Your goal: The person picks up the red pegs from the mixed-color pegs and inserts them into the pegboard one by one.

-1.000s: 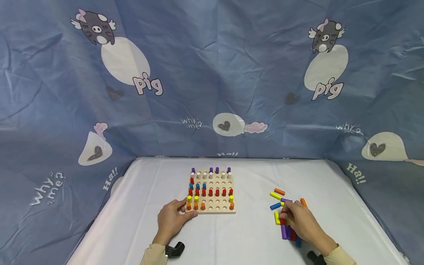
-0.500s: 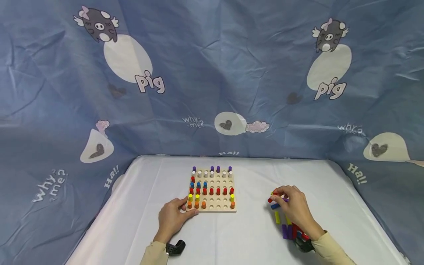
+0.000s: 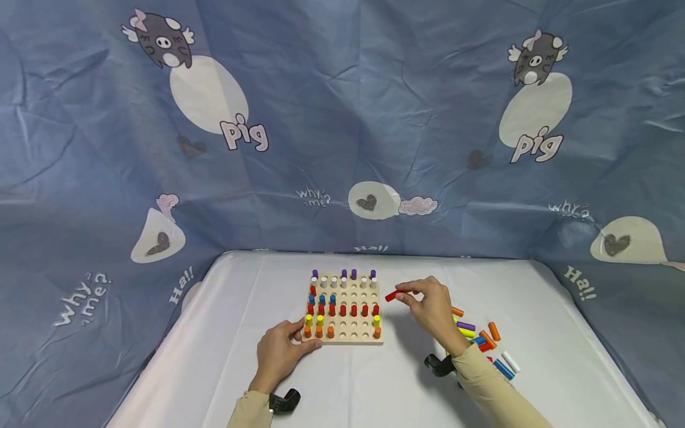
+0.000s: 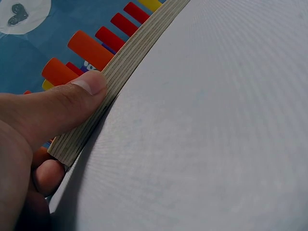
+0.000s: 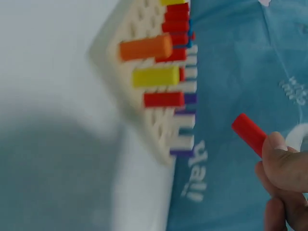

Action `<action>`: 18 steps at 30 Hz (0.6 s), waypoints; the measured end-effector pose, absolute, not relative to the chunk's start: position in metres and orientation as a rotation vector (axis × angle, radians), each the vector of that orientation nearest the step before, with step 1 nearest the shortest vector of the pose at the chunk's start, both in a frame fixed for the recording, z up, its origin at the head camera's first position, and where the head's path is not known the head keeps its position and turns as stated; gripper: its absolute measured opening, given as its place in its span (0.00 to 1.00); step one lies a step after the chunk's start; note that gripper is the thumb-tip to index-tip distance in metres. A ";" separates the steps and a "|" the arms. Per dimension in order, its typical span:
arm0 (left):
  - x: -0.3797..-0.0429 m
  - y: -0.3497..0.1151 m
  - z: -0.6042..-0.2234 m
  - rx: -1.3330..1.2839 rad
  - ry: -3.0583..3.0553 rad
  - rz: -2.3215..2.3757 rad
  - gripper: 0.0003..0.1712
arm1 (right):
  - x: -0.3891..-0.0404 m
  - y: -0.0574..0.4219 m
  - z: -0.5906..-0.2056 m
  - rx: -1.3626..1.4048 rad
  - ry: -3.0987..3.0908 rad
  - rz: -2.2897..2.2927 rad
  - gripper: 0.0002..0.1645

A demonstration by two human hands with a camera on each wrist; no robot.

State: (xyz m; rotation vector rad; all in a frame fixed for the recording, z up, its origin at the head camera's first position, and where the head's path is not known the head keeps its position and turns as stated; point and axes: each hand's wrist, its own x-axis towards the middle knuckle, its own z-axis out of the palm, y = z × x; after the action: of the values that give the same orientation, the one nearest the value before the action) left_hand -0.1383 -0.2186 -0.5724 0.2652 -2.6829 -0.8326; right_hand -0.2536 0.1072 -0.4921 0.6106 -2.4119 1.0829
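A wooden pegboard [image 3: 351,342] lies on the white cloth, with rows of coloured pegs standing in its holes. My left hand [image 3: 279,352] grips its near left corner; in the left wrist view the thumb [image 4: 67,106] lies along the front edge beside two orange pegs [image 4: 90,50]. Between thumb and fingers, my right hand [image 3: 434,306] pinches a red peg [image 3: 393,295] just right of the board's far half. In the right wrist view the red peg [image 5: 249,134] points up and left, its other end covered by the fingertips.
Loose pegs in several colours lie on the right of the cloth, among them a white peg [image 3: 511,361], a blue peg [image 3: 503,369] and an orange peg [image 3: 493,331]. The right forearm partly covers this pile. A blue printed curtain [image 3: 299,148] hangs behind the table.
My right hand picked a red peg from the pile and carried it left and away from me, close to the board's right side. My left hand stays at the corner.
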 end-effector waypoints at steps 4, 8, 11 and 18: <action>-0.139 -0.219 -0.574 0.261 -2.673 -0.823 0.43 | -0.261 0.076 -0.486 0.631 -2.432 1.125 0.09; -0.140 -0.218 -0.575 0.218 -2.663 -0.805 0.42 | -0.268 0.046 -0.486 0.648 -2.470 1.182 0.07; -0.141 -0.218 -0.574 0.203 -2.662 -0.794 0.42 | -0.275 0.026 -0.489 0.678 -2.506 1.187 0.06; -0.140 -0.221 -0.576 0.234 -2.684 -0.803 0.42 | -0.289 -0.008 -0.497 0.774 -2.501 1.118 0.05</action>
State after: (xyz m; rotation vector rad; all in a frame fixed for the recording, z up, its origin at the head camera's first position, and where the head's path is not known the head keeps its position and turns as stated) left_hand -0.1397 -0.2207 -0.5756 0.2336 -2.6838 -0.8025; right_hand -0.2893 -0.0081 -0.4966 0.7738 -2.5013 1.1178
